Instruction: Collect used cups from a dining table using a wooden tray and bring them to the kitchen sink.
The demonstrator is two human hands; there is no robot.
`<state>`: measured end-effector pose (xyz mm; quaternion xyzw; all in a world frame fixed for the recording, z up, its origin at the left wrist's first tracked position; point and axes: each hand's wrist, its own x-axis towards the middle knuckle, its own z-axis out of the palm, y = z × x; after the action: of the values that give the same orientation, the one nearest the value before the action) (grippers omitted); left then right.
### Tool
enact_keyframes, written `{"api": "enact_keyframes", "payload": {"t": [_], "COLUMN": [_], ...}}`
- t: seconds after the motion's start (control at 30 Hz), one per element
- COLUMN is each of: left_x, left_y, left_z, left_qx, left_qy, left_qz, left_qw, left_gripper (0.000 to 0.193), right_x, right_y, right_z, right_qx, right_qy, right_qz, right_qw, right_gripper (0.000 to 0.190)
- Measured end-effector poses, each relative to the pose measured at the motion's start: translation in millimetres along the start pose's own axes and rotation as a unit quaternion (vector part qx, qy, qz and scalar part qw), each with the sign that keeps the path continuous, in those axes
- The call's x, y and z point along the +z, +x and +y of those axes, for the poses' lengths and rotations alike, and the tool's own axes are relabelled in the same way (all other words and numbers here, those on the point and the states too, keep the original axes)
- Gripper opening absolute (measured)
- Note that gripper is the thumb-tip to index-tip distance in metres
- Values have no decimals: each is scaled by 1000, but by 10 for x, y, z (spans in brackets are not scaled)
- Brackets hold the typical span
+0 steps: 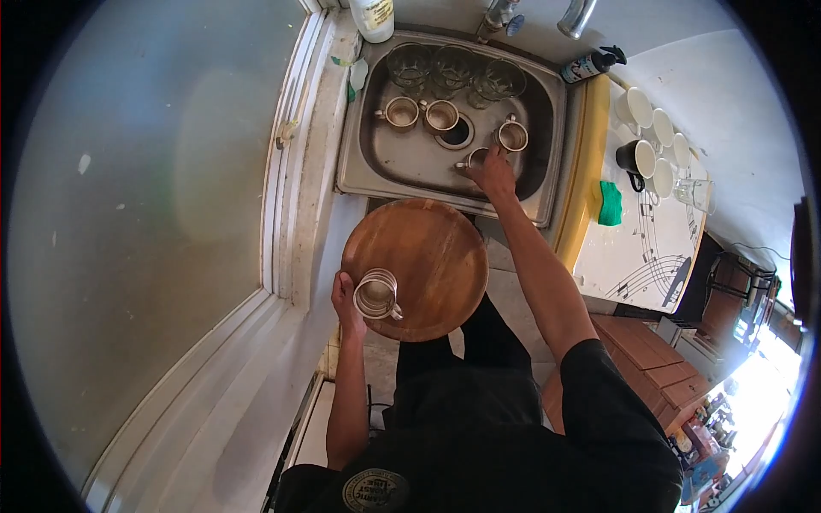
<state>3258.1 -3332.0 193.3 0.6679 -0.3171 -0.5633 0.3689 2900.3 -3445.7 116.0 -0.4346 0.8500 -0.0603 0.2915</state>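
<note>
My left hand (348, 304) grips the left rim of a round wooden tray (436, 269), its thumb over the edge. On the tray, close to that thumb, stands a ribbed cup with a handle (376, 295). My right hand (495, 173) reaches into a stainless steel sink (410, 173), its fingers around the rim of a small handled cup (477, 158) and partly covering it. A similar cup (512, 136) stands just beyond those fingers. Two more handled cups, one at left (402, 114) and one by the drain (441, 116), stand in the basin.
Several glass vessels (454, 67) line the sink's far side below a metal tap (500, 14). On the right-hand counter (596, 256) are white cups (635, 108), a black cup (636, 159), a glass mug (694, 194), a green sponge (610, 203) and a pump bottle (591, 65). A window frame (282, 160) borders the left.
</note>
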Motion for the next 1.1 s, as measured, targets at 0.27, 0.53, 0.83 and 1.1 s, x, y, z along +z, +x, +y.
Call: {"api": "enact_keyframes", "payload": {"t": [0.27,0.53,0.83,1.1], "left_x": [98,273,366,301], "left_y": [74,237,160,79], "left_z": [106,96,271,201], "left_qx": [11,30,26,43], "left_qy": [14,29,26,54], "left_qz": [-11,-51,-69,-72], "left_qw": [1000,998,997,995], "left_gripper": [44,42,43,49], "right_x": [-632,-628,-697,-768], "right_y": [-674,-2085,-2041,-1881], "right_z": [-308,-703,-866,-1061], "right_qx": [-221,-529,-594,-607], "right_qy": [89,13,-15,-50], "right_qz": [169,-107,-101,-195], "right_qw": [956,842,798,769], "right_gripper": [48,62,76,73]}}
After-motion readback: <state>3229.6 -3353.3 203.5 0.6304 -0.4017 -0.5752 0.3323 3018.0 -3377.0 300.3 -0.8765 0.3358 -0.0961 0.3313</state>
